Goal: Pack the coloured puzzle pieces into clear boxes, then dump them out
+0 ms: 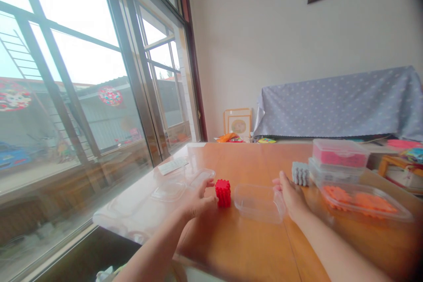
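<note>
A small red stack of toothed plastic pieces [223, 192] stands on the wooden table [251, 246]. My left hand [197, 202] rests beside it, thumb and fingers touching its left side, fingers loosely curled. An empty clear plastic box [259, 202] lies just right of the red stack. My right hand [291, 195] holds the box's right edge, fingers stretched along it. A grey stack of similar pieces [300, 173] stands just beyond my right hand.
Clear lids [172, 189] and a paper slip [173, 165] lie at the table's left, near large windows. At right stand stacked boxes, the top one with pink pieces [339, 155], and an open box of orange pieces [361, 201]. A cloth-covered sofa [340, 103] stands behind.
</note>
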The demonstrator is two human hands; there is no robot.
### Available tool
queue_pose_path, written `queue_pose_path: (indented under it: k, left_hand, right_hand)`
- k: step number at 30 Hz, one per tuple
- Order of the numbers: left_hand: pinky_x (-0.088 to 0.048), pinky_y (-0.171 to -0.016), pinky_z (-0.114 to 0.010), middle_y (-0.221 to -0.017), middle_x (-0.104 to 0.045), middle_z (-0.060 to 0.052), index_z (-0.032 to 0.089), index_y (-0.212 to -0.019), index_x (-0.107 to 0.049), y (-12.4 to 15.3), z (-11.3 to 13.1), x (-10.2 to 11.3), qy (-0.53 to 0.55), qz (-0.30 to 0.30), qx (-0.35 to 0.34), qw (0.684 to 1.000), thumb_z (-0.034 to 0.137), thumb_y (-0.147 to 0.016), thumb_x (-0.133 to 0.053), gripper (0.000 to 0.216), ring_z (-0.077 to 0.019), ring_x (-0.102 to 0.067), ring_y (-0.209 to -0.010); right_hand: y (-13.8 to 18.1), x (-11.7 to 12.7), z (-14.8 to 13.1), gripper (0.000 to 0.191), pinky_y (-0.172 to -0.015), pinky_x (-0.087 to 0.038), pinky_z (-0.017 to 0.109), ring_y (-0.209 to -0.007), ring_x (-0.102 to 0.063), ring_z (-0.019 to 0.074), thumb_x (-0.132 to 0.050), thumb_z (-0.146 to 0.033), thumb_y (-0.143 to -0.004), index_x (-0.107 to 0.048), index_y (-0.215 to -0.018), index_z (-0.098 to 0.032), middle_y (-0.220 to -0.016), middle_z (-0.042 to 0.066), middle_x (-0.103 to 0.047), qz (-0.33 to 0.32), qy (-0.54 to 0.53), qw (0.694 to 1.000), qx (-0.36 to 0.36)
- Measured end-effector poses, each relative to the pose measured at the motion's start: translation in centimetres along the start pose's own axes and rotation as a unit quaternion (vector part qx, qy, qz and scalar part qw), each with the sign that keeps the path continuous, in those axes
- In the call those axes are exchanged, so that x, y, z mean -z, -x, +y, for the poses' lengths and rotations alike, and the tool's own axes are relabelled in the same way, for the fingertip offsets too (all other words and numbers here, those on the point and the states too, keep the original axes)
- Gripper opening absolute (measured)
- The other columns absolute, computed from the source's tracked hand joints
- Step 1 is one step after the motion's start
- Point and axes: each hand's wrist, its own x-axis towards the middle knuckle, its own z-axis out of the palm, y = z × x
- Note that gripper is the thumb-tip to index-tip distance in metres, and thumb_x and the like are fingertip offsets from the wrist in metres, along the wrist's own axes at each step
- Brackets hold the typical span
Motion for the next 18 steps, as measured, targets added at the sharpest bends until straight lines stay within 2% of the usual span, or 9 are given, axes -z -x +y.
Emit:
queue_pose_path:
  k: [3,8,14,18]
  left_hand:
    - [-0.035,-0.113,-0.047,-0.141,-0.054,-0.011,0.024,-0.137,-0.048,-0.2,1.0,1.1,-0.046,0.016,-0.042,0.998,0.033,-0.081,-0.070,0.060,-0.0288,-0.048,-0.134]
    - [-0.036,-0.114,-0.048,-0.142,-0.055,-0.012,0.024,-0.138,-0.047,-1.1,3.3,1.9,-0.094,0.005,-0.077,0.993,0.031,-0.083,-0.068,0.059,-0.0281,-0.049,-0.135]
    - [-0.039,-0.113,-0.046,-0.138,-0.059,-0.015,0.019,-0.137,-0.050,-3.0,4.0,2.4,-0.158,-0.051,-0.062,0.984,0.018,-0.074,-0.069,0.065,-0.0286,-0.053,-0.131]
    - [-0.042,-0.111,-0.043,-0.137,-0.060,-0.016,0.016,-0.137,-0.050,-3.6,4.4,2.6,-0.169,-0.071,-0.051,0.982,0.016,-0.073,-0.069,0.068,-0.0278,-0.056,-0.129]
  right_hand:
    - [-0.1,0.0,-0.2,0.071,-0.056,-0.046,0.032,-0.060,-0.062,0.0207,-0.052,-0.081,-0.077,-0.075,-0.088,-0.014,-0.068,0.008,-0.070,-0.005,0.010,1.000,-0.003]
    - [-1.0,0.6,-0.5,0.069,-0.061,-0.048,0.034,-0.066,-0.065,0.0228,-0.049,-0.078,-0.079,-0.075,-0.090,-0.015,-0.076,0.011,-0.073,0.009,0.017,1.000,-0.023]
    - [-2.0,1.1,0.2,0.063,-0.058,-0.045,0.037,-0.062,-0.065,0.0245,-0.050,-0.072,-0.081,-0.075,-0.090,-0.015,-0.078,0.015,-0.074,0.015,0.006,1.000,-0.018]
    - [-2.5,1.1,0.8,0.061,-0.058,-0.046,0.036,-0.061,-0.065,0.0241,-0.050,-0.071,-0.082,-0.075,-0.091,-0.016,-0.077,0.014,-0.074,0.012,0.006,1.000,-0.013]
